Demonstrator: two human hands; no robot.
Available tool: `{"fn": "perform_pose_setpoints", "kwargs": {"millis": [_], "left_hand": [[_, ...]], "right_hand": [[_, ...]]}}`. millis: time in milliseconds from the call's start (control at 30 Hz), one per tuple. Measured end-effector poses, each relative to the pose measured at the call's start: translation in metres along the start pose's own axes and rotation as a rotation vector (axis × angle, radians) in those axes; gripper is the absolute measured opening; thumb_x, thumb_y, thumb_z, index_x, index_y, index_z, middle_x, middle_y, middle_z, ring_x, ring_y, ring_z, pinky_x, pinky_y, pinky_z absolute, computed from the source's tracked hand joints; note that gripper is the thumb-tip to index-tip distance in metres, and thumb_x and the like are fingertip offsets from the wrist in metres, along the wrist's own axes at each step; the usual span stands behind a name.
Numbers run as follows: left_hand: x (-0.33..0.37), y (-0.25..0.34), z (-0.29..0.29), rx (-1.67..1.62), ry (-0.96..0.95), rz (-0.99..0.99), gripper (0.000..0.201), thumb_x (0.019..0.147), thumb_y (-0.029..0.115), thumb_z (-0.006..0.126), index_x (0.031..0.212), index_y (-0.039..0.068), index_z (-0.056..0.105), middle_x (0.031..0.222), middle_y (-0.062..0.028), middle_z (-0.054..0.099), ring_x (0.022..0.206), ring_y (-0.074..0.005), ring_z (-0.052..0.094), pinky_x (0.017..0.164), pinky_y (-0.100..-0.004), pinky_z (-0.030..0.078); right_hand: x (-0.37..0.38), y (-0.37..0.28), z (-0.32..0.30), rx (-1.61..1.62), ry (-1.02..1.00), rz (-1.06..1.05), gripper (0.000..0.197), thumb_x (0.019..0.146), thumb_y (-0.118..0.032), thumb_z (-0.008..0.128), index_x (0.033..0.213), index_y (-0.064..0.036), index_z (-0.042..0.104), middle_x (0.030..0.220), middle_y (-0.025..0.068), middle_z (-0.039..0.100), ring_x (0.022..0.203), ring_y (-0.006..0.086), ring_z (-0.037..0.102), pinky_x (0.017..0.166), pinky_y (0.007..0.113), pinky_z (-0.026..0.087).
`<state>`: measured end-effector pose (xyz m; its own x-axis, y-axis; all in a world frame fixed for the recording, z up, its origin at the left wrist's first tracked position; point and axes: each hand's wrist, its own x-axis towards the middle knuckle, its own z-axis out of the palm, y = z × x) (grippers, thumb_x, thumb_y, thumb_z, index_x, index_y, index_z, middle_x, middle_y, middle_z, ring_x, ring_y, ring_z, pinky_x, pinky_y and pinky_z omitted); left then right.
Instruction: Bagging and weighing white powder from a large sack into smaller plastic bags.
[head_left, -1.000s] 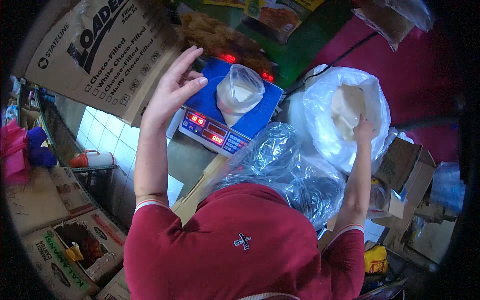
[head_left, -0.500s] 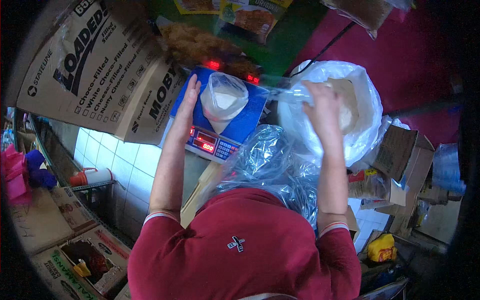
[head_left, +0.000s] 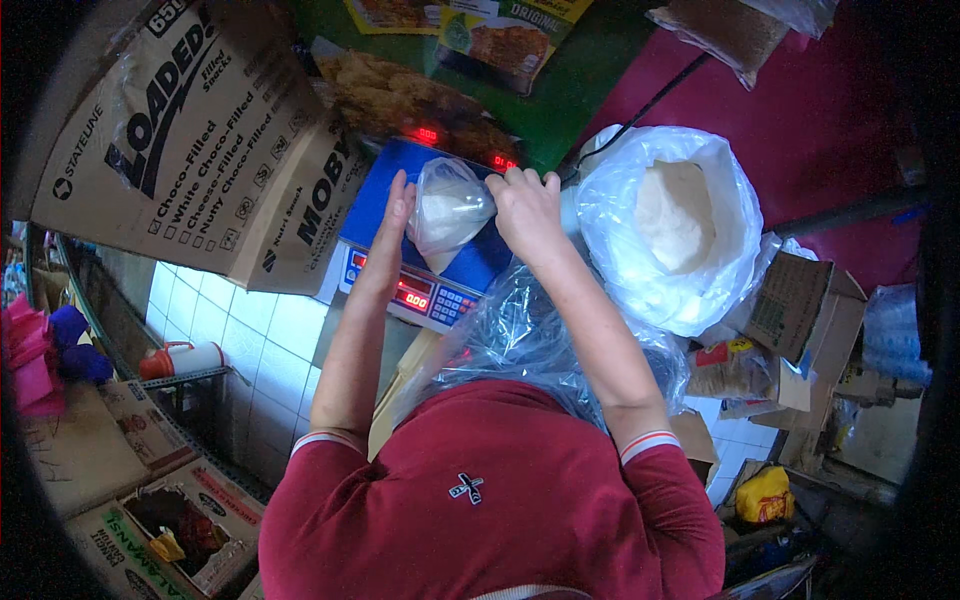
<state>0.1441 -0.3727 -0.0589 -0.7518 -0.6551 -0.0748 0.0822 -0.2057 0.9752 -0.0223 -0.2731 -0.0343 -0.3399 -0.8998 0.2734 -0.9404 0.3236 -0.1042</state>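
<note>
A small clear plastic bag [head_left: 440, 235] with white powder in it sits on the blue digital scale [head_left: 375, 205]. My left hand [head_left: 393, 235] stands along the bag's left side, fingers stretched out and open. My right hand [head_left: 528, 212] is closed at the bag's upper right. From it a clear plastic scoop [head_left: 468, 206] seems to reach over the bag's mouth; its outline is hard to make out. To the right, a large white plastic sack [head_left: 735, 215] stands wide at the top, full of pale powder [head_left: 675, 215].
A big brown carton [head_left: 190, 140] rises left of the scale. Crumpled clear plastic [head_left: 530, 330] lies between the scale and my body. A black cord [head_left: 650, 105] runs behind the sack. Smaller boxes [head_left: 800, 310] stand at the right, and yellow packets [head_left: 515, 40] lie at the back.
My right hand has moved left from over the powder sack to the small bag. The bag now leans differently, and my left hand has come down slightly beside it.
</note>
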Motion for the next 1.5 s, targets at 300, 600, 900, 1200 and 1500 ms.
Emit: {"fn": "perform_pose_setpoints", "kwargs": {"millis": [300,600,900,1200,1500], "left_hand": [[0.002,0.01,-0.017,0.022,0.157,0.114,0.075,0.088,0.059,0.027,0.14,0.006,0.013,0.141,-0.0181,0.022,0.129,-0.0266,0.024,0.107,-0.0387,0.012],[-0.001,0.035,-0.036,0.038,0.238,0.194,0.073,0.088,0.058,0.026,0.14,0.007,0.016,0.141,-0.018,0.023,0.13,-0.0266,0.024,0.107,-0.0379,0.012],[-0.001,0.058,-0.043,0.093,0.292,0.232,0.076,0.086,0.062,0.028,0.139,0.009,0.02,0.142,-0.0132,0.023,0.131,-0.0219,0.022,0.108,-0.0366,0.008],[0.015,0.068,-0.019,0.101,0.124,0.164,0.065,0.087,0.053,0.037,0.131,0.005,0.038,0.135,-0.0135,0.036,0.127,-0.0241,0.031,0.107,-0.0353,0.015],[0.062,0.086,0.018,1.226,-0.236,0.431,0.053,0.077,0.032,0.059,0.119,0.001,0.05,0.117,-0.0196,0.052,0.112,-0.0287,0.049,0.094,-0.036,0.038]], "right_hand": [[-0.018,0.025,-0.001,0.137,-0.008,0.106,0.037,0.066,-0.002,0.057,0.102,-0.0119,0.062,0.094,0.0076,0.058,0.096,0.0244,0.052,0.083,0.043,0.033],[-0.025,0.026,-0.023,0.212,0.003,0.114,0.042,0.064,-0.005,0.062,0.105,-0.0121,0.06,0.096,0.0076,0.057,0.097,0.0247,0.051,0.086,0.043,0.032],[-0.053,0.066,-0.062,0.572,0.005,0.219,0.048,0.063,-0.007,0.066,0.11,-0.0075,0.057,0.095,0.0114,0.058,0.097,0.0239,0.053,0.085,0.037,0.037],[-0.132,0.197,-0.102,0.539,0.14,0.655,0.056,0.065,-0.008,0.067,0.119,-0.0082,0.053,0.102,0.0132,0.057,0.096,0.024,0.054,0.087,0.033,0.039],[-0.098,0.157,-0.101,0.032,0.092,0.352,0.058,0.069,-0.019,0.07,0.121,-0.0055,0.049,0.098,0.0161,0.06,0.087,0.0294,0.059,0.082,0.038,0.044]]}}
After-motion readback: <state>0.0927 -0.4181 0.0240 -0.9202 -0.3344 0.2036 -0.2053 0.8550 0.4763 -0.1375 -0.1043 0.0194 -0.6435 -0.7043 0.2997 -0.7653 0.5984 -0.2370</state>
